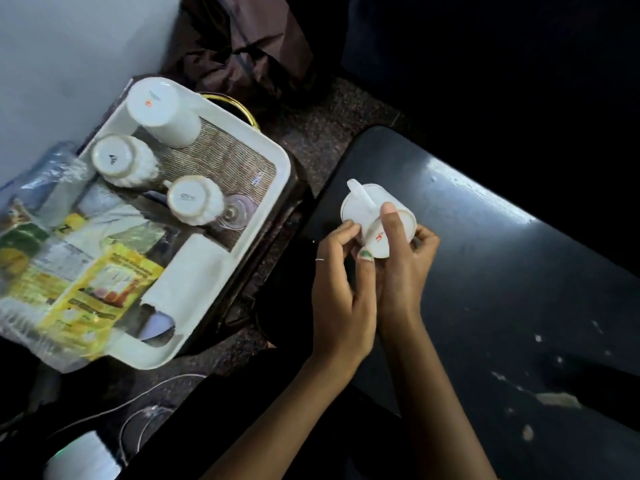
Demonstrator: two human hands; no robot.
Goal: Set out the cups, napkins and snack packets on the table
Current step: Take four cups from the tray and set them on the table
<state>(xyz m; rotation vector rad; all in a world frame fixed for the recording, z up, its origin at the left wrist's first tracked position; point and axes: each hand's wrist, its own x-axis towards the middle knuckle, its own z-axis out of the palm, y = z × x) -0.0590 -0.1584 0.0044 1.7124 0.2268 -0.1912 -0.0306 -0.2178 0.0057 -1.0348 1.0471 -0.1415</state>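
Both hands (374, 268) partly hide the white cup (372, 220).

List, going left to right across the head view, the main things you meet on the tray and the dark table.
Snack packets → ribbed cup → napkin roll → upturned glass → left hand → white mug, held over the dark table → right hand.

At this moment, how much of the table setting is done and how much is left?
Nothing stands set out on the dark table yet. In hand: both the left hand and right hand hold one white mug over it. Left on the tray: three upturned cups, the napkins and the snack packets.
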